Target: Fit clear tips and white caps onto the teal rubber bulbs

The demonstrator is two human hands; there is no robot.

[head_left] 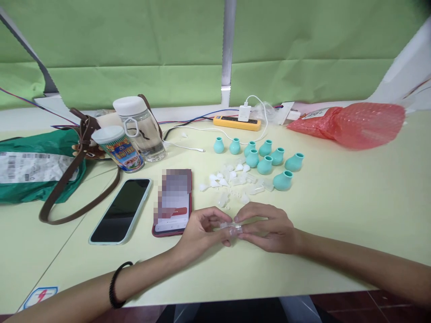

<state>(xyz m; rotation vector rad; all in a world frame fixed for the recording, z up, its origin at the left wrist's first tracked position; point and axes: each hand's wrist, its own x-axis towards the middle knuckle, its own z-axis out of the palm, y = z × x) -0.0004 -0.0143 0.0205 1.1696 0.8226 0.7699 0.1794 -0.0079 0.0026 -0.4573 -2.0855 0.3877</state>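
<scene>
Between the fingertips of both hands is a small clear plastic tube (237, 228), partly covered by the fingers. My left hand (210, 229) pinches its left end, and my right hand (269, 226) grips the right end. Just beyond them lies a loose pile of white cone-shaped tips (220, 179) and clear plastic tubes (257, 187), with a few tiny white bits. Behind and to the right of the pile are several turquoise rubber bulbs (265, 165), most standing upright, with the nearest ones tilted.
Left of my hands lie a red-edged phone (173, 202) and a pale-cased phone (121, 211). Farther left are a snack can (119, 150), a water bottle (143, 130), a brown strap (81, 193) and a green parcel (37, 166). A yellow power strip (232, 122) and red bubble wrap (367, 123) sit behind.
</scene>
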